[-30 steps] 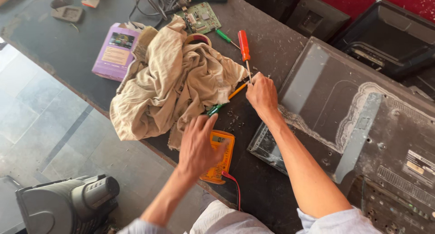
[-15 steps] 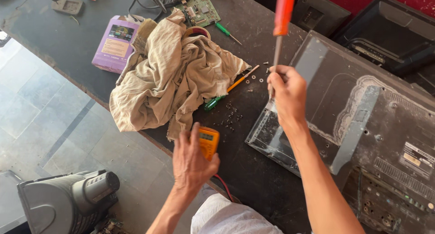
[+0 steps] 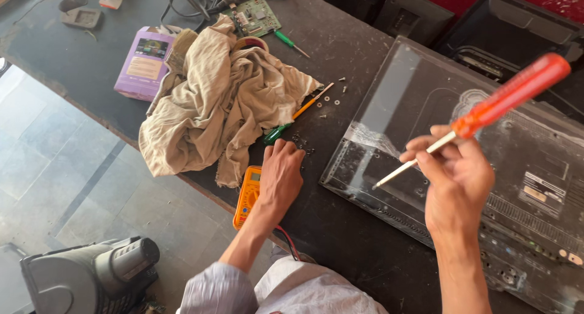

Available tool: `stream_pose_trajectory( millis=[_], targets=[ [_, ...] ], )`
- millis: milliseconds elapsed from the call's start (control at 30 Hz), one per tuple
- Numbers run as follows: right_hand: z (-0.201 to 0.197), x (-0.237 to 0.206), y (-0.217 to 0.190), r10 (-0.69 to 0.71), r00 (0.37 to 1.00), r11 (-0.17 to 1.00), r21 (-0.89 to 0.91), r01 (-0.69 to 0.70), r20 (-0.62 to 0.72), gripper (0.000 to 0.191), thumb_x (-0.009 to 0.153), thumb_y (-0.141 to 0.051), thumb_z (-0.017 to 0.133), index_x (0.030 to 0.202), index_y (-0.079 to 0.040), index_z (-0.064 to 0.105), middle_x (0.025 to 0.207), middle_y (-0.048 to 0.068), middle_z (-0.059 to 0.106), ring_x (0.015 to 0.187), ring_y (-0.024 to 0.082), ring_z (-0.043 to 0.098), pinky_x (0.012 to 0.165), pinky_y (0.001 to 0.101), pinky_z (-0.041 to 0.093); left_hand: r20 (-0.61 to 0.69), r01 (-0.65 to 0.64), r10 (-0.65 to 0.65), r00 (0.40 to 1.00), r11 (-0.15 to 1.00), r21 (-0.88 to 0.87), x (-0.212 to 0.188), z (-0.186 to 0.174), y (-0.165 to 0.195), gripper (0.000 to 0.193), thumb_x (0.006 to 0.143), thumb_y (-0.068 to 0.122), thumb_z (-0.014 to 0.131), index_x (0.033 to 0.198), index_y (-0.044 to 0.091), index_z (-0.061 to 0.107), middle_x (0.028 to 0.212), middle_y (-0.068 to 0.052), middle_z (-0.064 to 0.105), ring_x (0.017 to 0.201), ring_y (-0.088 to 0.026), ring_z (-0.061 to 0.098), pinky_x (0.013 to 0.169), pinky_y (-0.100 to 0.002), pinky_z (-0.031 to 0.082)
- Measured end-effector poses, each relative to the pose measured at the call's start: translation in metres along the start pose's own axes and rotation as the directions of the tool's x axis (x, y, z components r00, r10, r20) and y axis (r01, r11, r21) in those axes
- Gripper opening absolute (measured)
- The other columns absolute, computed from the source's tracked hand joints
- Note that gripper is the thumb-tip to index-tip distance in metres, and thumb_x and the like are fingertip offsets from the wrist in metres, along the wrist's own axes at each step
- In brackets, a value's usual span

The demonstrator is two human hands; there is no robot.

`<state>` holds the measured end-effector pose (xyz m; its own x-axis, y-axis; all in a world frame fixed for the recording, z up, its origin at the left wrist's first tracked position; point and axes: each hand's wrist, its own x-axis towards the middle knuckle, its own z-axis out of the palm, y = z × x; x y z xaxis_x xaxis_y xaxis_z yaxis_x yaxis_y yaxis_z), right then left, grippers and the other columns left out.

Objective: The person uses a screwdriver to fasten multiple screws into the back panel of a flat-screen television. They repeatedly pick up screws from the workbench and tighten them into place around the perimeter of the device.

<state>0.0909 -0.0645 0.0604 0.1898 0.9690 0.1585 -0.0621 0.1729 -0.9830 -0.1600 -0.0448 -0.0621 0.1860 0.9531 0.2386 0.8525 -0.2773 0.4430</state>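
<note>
Holding a screwdriver (image 3: 486, 112) with a red-orange handle, the right hand (image 3: 457, 181) has its fingers wrapped around the thin metal shaft, just below the handle. The tip points down and to the left, above the grey back panel (image 3: 426, 95) of a flat screen that lies on the dark surface (image 3: 340, 229). The tip looks close to the panel, but I cannot tell if it touches.

The screwdriver looks light and stiff (a hard plastic handle and a thin metal rod). The fat handle is likely the best place to hold it, since the smooth rod could slip in the fingers. The handle is bright and a bit see-through, and the rod is pale and straight.

The left hand (image 3: 280, 179) rests palm down on an orange meter (image 3: 248, 195) near the edge of the surface. Its fingers are loose and spread, not gripping anything. Just beyond it lie a crumpled tan cloth (image 3: 213, 107), a green-handled screwdriver (image 3: 277, 133), and some small screws (image 3: 331, 98). A purple box (image 3: 145, 61) and a green circuit board (image 3: 255, 16) sit farther back.
</note>
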Motion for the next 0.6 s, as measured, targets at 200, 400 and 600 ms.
stream_pose_trajectory(
  millis=[200, 400, 600],
  targets=[
    [-0.021, -0.041, -0.011, -0.027, 0.991, 0.991, -0.136, 0.009, -0.129, 0.031, 0.096, 0.013, 0.061, 0.127, 0.008, 0.058, 0.107, 0.022, 0.071, 0.096, 0.028, 0.074, 0.091, 0.0361, 0.062, -0.023, 0.077, -0.077, 0.997, 0.997, -0.007, 0.007, 0.001, -0.020, 0.033, 0.062, -0.004, 0.070, 0.092, 0.007, 0.077, 0.093, -0.009, 0.066, 0.102, -0.031, 0.057, 0.090, -0.042, 0.044],
    [-0.018, -0.066, -0.002, -0.037, 0.991, 0.983, -0.184, 0.012, -0.130, 0.025, 0.097, 0.012, 0.065, 0.122, 0.010, 0.060, 0.105, 0.021, 0.071, 0.099, 0.028, 0.074, 0.095, 0.0368, 0.063, -0.016, 0.040, -0.041, 0.999, 0.998, -0.057, -0.009, -0.006, -0.028, 0.021, 0.072, -0.001, 0.072, 0.091, 0.007, 0.076, 0.093, -0.007, 0.066, 0.099, -0.029, 0.056, 0.088, -0.041, 0.044],
    [-0.011, -0.070, 0.005, 0.025, 0.994, 0.984, -0.171, -0.042, -0.103, 0.030, 0.094, 0.011, 0.065, 0.124, 0.009, 0.060, 0.106, 0.022, 0.073, 0.098, 0.028, 0.075, 0.094, 0.0373, 0.063, 0.049, -0.003, 0.005, 0.999, 1.000, -0.029, -0.005, 0.009, -0.024, 0.015, 0.069, 0.005, 0.074, 0.084, 0.008, 0.076, 0.088, -0.007, 0.063, 0.096, -0.029, 0.055, 0.083, -0.041, 0.043]
  ],
)
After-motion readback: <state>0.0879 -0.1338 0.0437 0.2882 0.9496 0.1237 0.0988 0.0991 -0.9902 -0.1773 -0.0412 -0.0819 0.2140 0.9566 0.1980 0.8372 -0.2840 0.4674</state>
